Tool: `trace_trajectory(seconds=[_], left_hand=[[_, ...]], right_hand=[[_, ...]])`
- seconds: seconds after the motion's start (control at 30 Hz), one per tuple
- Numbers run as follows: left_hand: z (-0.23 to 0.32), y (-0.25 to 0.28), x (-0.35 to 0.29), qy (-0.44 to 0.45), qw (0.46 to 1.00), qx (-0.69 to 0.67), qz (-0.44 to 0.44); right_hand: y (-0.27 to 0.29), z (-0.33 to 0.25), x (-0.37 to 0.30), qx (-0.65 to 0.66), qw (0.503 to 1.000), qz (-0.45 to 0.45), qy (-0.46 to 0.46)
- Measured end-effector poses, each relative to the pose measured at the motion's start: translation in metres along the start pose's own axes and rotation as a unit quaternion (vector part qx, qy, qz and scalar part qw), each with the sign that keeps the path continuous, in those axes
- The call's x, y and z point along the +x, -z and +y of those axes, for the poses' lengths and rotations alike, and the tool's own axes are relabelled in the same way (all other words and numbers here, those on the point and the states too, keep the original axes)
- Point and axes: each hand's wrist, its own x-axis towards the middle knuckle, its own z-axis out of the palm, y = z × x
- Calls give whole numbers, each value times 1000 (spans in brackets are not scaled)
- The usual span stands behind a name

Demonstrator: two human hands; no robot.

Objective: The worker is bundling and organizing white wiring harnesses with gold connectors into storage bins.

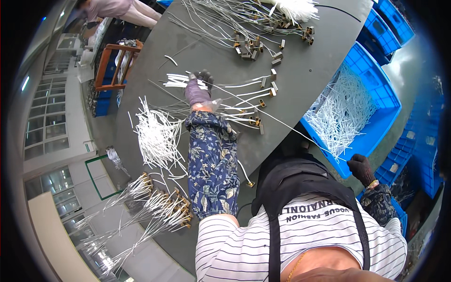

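Observation:
A long thin white wire (277,117) runs almost straight from my left hand to my right. My left hand (197,89), in a purple-grey glove with dark fingertips, is closed on its far end over the table. Short white sleeves (176,81) lie against that hand on its left side. Out to the right, beside the blue crate, my right hand (361,169) wears a dark glove and pinches the wire's near end. Sleeved wires with small metal-and-brass end pieces (256,121) fan out on the table right of my left hand.
A heap of white sleeves (157,136) and bundled wires (164,209) lie left of my arm. More wires with block ends (249,47) cover the far table (300,70). White pieces fill the blue crate (371,136). Another person (122,9) stands far left by a wooden chair (112,68).

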Motion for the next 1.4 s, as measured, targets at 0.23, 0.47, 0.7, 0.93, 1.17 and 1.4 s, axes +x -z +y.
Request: trace_trajectory(seconds=[0.23,0.47,0.7,0.93,1.17,1.4], left_hand=[[16,-1,7,39,998,-17,-38],[-61,-19,-120,318,896,167,-261],[11,22,-91,-118,981,149,-24],[-42,-4,-157,31,933,357,24],[27,103,-150,3,855,506,117],[-47,144,-239,83,625,768,113]], right_hand=[[6,-8,12,44,999,8,31],[-26,-30,28,60,997,-52,14],[-46,-90,28,-3,995,-89,44],[-178,-239,56,-57,919,-202,334],[-186,-293,98,-266,789,-34,553],[-185,-291,157,-433,779,88,445]])
